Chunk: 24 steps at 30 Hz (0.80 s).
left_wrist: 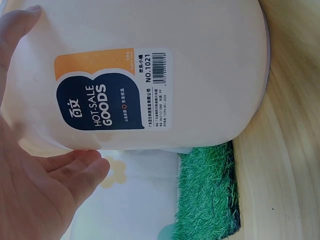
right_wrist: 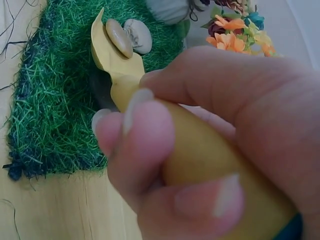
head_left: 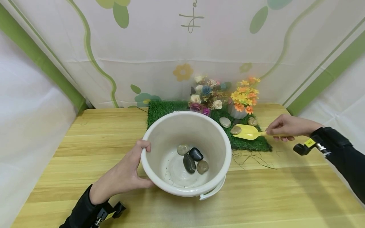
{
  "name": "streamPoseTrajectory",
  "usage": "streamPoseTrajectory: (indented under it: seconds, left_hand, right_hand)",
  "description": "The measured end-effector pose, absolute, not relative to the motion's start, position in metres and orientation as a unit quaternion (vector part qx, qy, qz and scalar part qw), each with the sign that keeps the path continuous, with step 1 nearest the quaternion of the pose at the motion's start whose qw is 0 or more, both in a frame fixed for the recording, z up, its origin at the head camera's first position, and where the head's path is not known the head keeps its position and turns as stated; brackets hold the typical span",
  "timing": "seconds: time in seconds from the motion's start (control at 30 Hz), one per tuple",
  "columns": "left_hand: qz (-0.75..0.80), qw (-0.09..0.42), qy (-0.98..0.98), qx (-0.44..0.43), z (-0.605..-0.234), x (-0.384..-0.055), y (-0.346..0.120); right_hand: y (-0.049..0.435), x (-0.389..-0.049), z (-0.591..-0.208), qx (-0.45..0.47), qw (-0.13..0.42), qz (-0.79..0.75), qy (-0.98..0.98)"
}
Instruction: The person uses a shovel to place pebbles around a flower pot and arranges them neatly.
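My left hand (head_left: 125,175) grips the rim of a white plastic bucket (head_left: 186,191) at its left side, fingertips hooked over the edge. In the left wrist view the bucket's wall (left_wrist: 215,75) carries a label (left_wrist: 112,90). Several smooth stones, among them a black one (head_left: 196,154) and a dark grey one (head_left: 189,163), lie on the bucket's floor. With curled fingers my right hand (head_left: 288,126) holds a yellow toy shovel (head_left: 248,132) by its handle, low over the grass mat's right part. A tan stone (head_left: 235,130) sits at the shovel blade's tip.
Behind the bucket lies an artificial grass mat (head_left: 163,109). On it are a pale stone (head_left: 225,122), a brown stone (head_left: 252,121), mixed artificial flowers (head_left: 206,95) and a white pot (head_left: 237,112) of orange-yellow flowers. Loose dark strands (head_left: 253,160) lie on the wooden table (head_left: 108,133). A printed curtain (head_left: 142,41) hangs behind.
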<state>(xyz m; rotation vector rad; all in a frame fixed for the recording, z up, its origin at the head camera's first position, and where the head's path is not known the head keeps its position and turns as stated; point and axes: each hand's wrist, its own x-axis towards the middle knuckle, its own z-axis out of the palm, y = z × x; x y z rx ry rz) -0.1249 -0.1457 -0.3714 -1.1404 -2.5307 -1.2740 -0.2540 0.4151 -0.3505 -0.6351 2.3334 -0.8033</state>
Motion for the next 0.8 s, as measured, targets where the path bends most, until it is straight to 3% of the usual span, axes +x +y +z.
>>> streamPoseTrajectory:
  seconds: [0.6,0.8]
  left_hand:
    - [-0.426,0.068,-0.818,-0.381,-0.374,-0.126,-0.145]
    - [-0.424,0.067,-0.820,-0.379,-0.374,-0.126,-0.145]
  right_hand:
    - [0.399,-0.253,-0.324,-0.213,0.307,-0.264,0.889]
    - [0.410,-0.250,-0.308,-0.228,0.276,-0.248,0.900]
